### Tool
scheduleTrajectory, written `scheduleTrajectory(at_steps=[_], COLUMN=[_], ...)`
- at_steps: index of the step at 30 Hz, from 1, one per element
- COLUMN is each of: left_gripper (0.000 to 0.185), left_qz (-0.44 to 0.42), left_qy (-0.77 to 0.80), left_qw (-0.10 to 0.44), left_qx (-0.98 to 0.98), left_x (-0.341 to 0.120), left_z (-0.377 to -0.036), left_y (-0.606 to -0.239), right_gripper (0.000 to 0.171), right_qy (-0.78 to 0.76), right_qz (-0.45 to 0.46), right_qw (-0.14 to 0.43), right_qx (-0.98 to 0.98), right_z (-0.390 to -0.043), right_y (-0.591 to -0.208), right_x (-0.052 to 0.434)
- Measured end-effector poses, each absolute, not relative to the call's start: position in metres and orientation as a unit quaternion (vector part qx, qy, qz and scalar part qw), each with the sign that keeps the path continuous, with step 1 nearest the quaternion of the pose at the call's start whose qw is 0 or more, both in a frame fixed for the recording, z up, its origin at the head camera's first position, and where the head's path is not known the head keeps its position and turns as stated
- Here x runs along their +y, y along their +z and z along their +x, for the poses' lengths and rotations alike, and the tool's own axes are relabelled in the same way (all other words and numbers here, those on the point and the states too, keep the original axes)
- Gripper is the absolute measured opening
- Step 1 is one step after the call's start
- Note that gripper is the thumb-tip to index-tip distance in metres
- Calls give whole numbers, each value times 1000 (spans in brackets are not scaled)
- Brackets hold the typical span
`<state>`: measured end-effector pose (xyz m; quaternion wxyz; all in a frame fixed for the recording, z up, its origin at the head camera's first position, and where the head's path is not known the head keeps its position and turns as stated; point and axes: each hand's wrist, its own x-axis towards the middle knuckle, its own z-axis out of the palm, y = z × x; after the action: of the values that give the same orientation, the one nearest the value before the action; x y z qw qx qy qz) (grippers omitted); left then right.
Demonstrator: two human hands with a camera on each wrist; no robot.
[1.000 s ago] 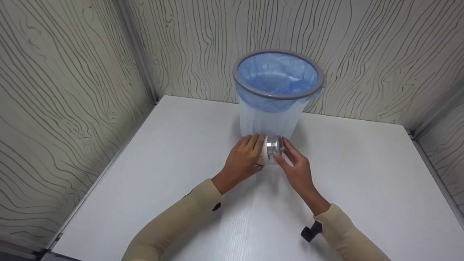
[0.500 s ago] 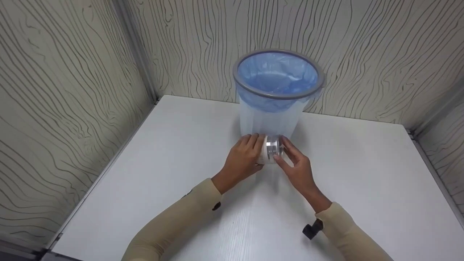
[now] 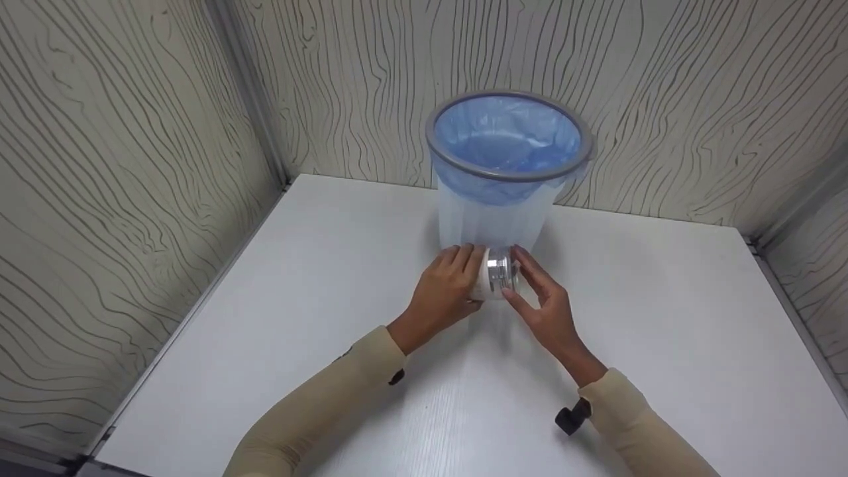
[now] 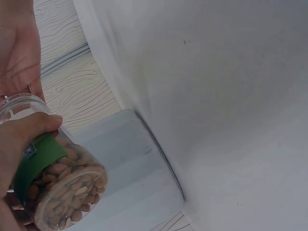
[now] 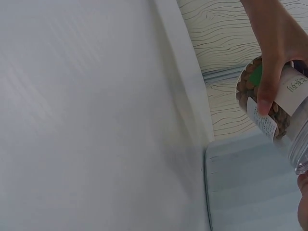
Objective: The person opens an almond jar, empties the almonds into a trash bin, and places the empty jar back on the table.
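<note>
A clear plastic jar of almonds (image 4: 72, 180), with a green and white label, lies on its side in the air in front of the bin. My left hand (image 3: 445, 281) grips its body, fingers over the top and thumb across the label (image 4: 45, 149) in the left wrist view. At the jar's right end is a transparent screw lid (image 3: 501, 266). My right hand (image 3: 546, 305) pinches that end between thumb and fingertips. Only its fingertips show at the lower right edge of the right wrist view, while its palm shows in the left wrist view.
A translucent bin (image 3: 490, 225) with a grey rim and blue liner bag (image 3: 507, 132) stands behind the hands, near the back wall. The white table (image 3: 331, 265) is bounded by wood-grain panels (image 3: 358, 86) at back and sides.
My right fingertips have shifted slightly round the lid, and the right wrist has moved a little. The left hand and the jar's body stay where they were.
</note>
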<state>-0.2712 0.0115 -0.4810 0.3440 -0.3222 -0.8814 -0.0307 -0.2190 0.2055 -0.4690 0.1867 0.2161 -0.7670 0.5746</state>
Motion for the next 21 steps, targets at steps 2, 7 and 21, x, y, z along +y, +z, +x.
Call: scheduleTrajectory(at_steps=[2,7,21], left_gripper=[88,90,89], left_qz=[-321,-319,-320], left_qy=[-31,-32,-36], left_qw=[346,344,343], left_qx=[-881,-883,-882], left_x=[12,12,10], left_z=[-271,-270,-270], left_y=[-481,-480,-482], right_gripper=[64,64,61], right_qy=[567,570,561], right_qz=[198,156,148], right_qw=[183,159,154], right_qx=[-778,-791,-800], right_z=[-217,-210,-210], right_y=[-468,-461,-460], right_x=[203,197,192])
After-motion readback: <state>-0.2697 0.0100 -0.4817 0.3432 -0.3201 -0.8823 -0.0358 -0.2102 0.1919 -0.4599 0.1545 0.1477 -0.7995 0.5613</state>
